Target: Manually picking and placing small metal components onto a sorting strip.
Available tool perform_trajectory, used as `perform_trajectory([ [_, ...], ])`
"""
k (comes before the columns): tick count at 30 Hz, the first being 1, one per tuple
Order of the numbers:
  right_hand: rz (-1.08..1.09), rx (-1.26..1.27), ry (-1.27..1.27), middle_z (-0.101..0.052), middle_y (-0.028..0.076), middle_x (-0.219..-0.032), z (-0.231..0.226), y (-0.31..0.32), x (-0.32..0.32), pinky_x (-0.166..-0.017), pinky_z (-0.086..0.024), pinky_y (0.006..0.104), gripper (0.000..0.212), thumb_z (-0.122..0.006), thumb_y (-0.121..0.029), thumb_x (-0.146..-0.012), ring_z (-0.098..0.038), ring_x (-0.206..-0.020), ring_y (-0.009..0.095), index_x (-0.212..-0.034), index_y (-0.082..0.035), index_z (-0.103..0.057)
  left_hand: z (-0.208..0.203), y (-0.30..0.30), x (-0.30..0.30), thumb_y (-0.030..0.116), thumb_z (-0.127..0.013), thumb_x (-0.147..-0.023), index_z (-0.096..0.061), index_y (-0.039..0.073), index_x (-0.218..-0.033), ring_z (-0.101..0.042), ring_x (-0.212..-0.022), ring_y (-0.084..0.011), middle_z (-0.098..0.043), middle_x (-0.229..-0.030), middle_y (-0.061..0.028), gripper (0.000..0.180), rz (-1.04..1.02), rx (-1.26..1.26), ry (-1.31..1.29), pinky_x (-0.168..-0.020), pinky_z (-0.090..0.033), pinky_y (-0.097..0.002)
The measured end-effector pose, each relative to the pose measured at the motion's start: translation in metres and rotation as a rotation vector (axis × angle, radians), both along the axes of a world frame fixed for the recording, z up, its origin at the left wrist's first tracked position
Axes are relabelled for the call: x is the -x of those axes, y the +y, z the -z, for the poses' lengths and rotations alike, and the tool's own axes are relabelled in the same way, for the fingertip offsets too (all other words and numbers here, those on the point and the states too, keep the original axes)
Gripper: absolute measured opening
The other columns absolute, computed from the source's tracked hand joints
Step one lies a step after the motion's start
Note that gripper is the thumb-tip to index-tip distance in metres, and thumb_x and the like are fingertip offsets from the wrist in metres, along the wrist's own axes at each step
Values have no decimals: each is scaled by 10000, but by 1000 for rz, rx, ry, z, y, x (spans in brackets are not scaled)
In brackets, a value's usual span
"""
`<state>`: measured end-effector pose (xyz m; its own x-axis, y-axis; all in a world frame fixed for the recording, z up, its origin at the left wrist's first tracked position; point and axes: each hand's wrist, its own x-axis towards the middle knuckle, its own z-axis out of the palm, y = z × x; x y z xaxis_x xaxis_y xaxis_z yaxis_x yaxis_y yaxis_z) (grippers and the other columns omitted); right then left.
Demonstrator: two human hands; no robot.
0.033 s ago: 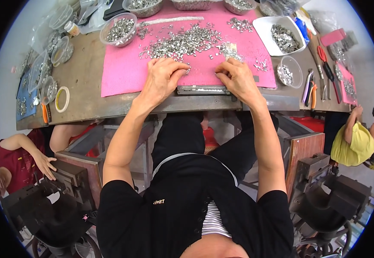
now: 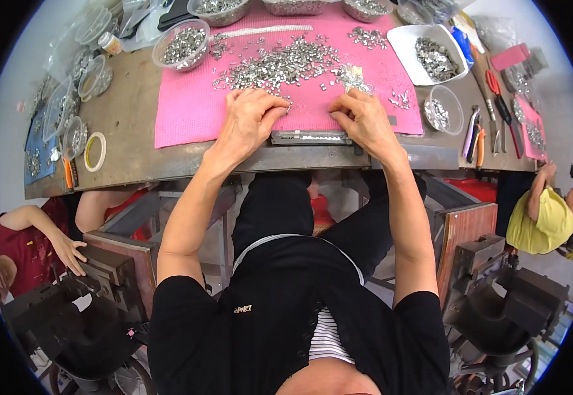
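My left hand point(image 2: 252, 118) pinches a small silvery metal piece point(image 2: 288, 108) between thumb and forefinger, just above the pink mat point(image 2: 191, 118). Across from it, my right hand point(image 2: 364, 122) has thumb and forefinger pressed together; whatever they hold is too small to make out. Below and between both hands, a long dark metal fixture point(image 2: 309, 137) lies along the table's front edge, with a bright row of parts in it. Beyond my fingers spreads a loose heap of small metal pieces point(image 2: 286, 62). A little plastic bag of pieces point(image 2: 355, 79) lies behind my right hand.
Round tubs of metal parts point(image 2: 182, 46) stand at the mat's back left. At right are a white tray point(image 2: 406, 56), a clear cup point(image 2: 444, 112) and pliers point(image 2: 480, 146). A tape roll point(image 2: 95, 152) lies left. Other people sit at both sides, beside dark machines point(image 2: 95, 276).
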<state>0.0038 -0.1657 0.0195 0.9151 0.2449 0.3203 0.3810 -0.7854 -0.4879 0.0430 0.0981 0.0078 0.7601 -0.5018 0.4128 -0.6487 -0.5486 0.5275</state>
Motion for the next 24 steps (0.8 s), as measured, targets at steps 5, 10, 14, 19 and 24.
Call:
perform_trajectory([
  [5, -53, 8, -56, -619, 133, -842, 2, 2, -3, -697, -474, 412, 87, -702, -83, -895, -628, -780, 310, -950, -20, -680, 2, -7, 5, 185, -768, -879, -768, 114, -975, -609, -930, -206, -647, -858, -27, 119, -44, -69, -65, -991, -340, -416],
  [10, -11, -166, 114, -628, 111, -902, -11, -6, 22, -820, -427, 408, 103, -685, -118, -928, -620, -876, 312, -963, -26, -655, -6, -9, 7, 186, -769, -879, -752, 107, -937, -607, -938, -204, -642, -859, -23, 100, -58, -139, -90, -1002, -324, -437],
  [14, -28, -166, 66, -632, 107, -916, -20, -1, 48, -777, -471, 377, 63, -671, -49, -920, -619, -859, 283, -937, -1, -634, -7, -7, 6, 175, -756, -881, -731, 105, -901, -600, -930, -222, -634, -854, -27, 77, -30, -124, -22, -1004, -329, -471],
  [19, -31, -178, -31, -636, 105, -927, -9, 3, 50, -798, -476, 391, 63, -684, -11, -896, -617, -885, 291, -938, -6, -639, -5, -10, 4, 152, -735, -889, -696, 100, -934, -596, -916, -240, -630, -850, -38, 79, 0, -98, -74, -999, -340, -487],
  [24, 4, -69, -74, -642, 104, -937, -12, 7, 53, -821, -480, 396, 92, -713, -12, -867, -624, -902, 307, -934, -17, -650, -7, -12, 15, 90, -682, -928, -653, 67, -996, -601, -856, -220, -630, -861, -49, 78, -26, 57, 67, -924, -395, -406],
])
